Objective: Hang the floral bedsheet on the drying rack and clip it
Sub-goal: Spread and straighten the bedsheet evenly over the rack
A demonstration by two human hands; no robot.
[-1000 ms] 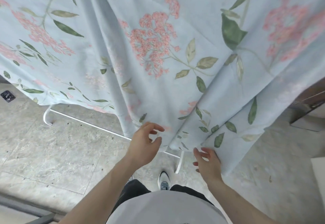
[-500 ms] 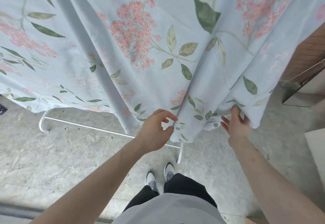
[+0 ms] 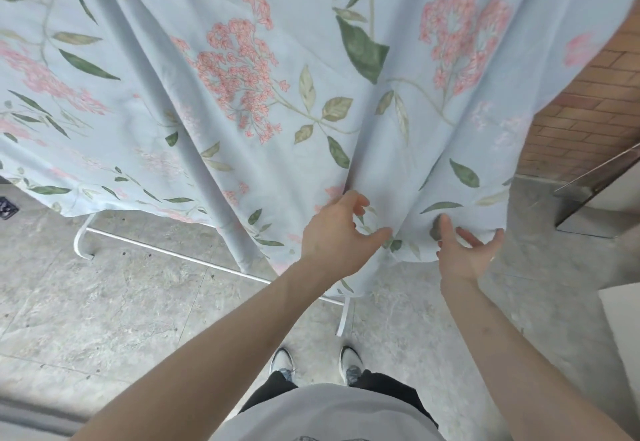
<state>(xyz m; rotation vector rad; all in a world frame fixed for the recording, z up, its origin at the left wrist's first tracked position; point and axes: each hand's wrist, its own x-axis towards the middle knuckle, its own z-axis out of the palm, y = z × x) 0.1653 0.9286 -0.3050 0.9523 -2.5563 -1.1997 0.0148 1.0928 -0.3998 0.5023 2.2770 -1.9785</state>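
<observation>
Over the white drying rack, draped and hanging in long folds to just above the floor: floral bedsheet, pale blue with pink blossom clusters and green leaves. At its lower hem, left hand, fingers half curled, thumb and fingertips against a fold, grip not clearly closed. Just beside, right hand, palm up, fingers spread and straight, tips touching the hem's underside, holding nothing. Below the cloth, only the rack's foot rail and two bent ends showing. Beneath, grey stone floor; white sneakers. At far right, brick wall.
</observation>
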